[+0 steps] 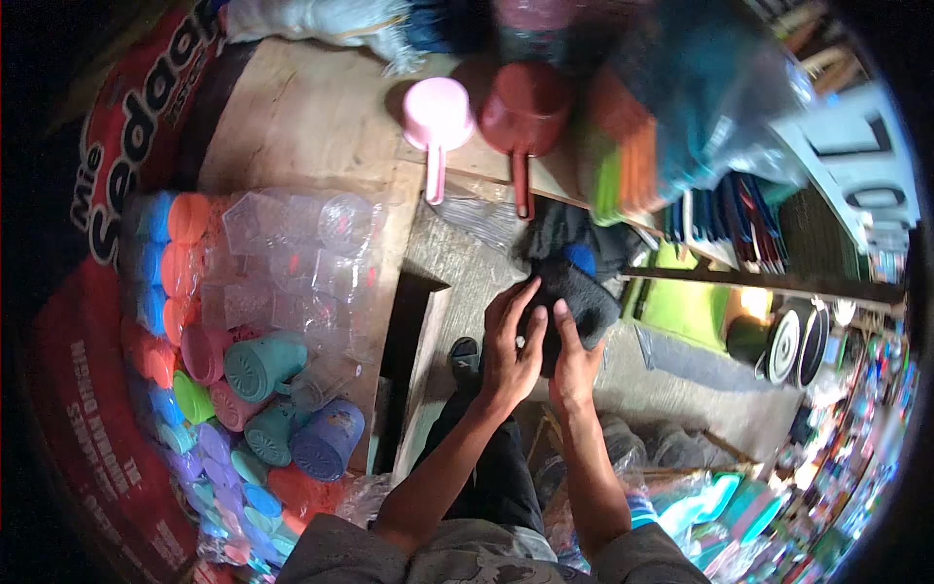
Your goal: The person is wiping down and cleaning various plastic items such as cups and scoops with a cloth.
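Both of my hands are raised in front of me around a black item [576, 296] with a dull, fabric-like surface; its exact kind cannot be told. My left hand [511, 339] presses the left side, with its fingers pointing up along it. On the lower right side, my right hand [574, 361] grips it, one finger lying across the front. A small blue patch [580, 258] shows at the top, perhaps part of the item or something behind it. Beyond my hands, a pink dipper [438, 113] and a dark red dipper [524, 109] rest on a wooden board with their handles towards me.
Left, plastic-wrapped clear containers [292, 270] and coloured plastic cups [266, 365] fill a wooden tabletop [292, 139]. A red banner [87, 365] with writing hangs beyond. Stacked orange and green plasticware [627, 171] stands upper right. Bagged goods [700, 504] lie lower right. Concrete floor [452, 244] shows between.
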A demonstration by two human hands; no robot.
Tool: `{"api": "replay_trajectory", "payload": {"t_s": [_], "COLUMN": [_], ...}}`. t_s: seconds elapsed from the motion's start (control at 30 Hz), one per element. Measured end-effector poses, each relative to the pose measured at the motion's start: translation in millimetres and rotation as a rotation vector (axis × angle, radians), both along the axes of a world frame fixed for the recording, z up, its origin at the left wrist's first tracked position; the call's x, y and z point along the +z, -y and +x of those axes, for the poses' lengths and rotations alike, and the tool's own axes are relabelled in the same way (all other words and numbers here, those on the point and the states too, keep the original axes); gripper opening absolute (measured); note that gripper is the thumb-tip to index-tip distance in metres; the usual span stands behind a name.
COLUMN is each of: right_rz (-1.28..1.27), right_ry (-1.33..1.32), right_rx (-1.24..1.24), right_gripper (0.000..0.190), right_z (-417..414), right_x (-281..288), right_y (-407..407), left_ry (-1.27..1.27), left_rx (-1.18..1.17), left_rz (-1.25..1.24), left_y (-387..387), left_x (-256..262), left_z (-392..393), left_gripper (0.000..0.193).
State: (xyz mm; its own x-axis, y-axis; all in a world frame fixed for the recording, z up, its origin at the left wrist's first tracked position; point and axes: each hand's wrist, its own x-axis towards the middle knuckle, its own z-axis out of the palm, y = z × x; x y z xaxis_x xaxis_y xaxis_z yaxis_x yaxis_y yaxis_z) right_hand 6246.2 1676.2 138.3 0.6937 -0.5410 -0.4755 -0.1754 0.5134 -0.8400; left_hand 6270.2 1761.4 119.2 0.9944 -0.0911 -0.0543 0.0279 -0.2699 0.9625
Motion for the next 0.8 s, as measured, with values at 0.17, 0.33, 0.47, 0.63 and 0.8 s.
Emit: {"api": "replay_trajectory", "payload": {"t_s": [0.17,0.33,0.47,0.63,0.8], "right_rz": [0.084,0.07,0.054,0.007,-0.128], "right_ry": [-0.11,-0.099,-0.022,-0.008,0.052], "right_rx": [-0.114,-0.274,-0.429,-0.651,-0.837], "right_gripper": [0.032,0.032,0.03,0.031,0.03], "right_z": [-96,-197,-271,-372,-481], "right_x": [20,48,75,116,151], "right_y": [30,48,59,66,71], "left_ry": [-0.115,-0.188,-0.259,-0.219,-0.304], "left_rx": [-0.159,-0.38,-0.66,-0.932,-1.136], "left_rz": [-0.111,-0.124,-0.134,-0.122,-0.152], "left_y": [11,30,58,95,126], "left_x": [9,34,60,93,122], "left_z": [-59,-117,-178,-263,-347], "left_gripper": [0.025,0.027,0.036,0.037,0.036]}}
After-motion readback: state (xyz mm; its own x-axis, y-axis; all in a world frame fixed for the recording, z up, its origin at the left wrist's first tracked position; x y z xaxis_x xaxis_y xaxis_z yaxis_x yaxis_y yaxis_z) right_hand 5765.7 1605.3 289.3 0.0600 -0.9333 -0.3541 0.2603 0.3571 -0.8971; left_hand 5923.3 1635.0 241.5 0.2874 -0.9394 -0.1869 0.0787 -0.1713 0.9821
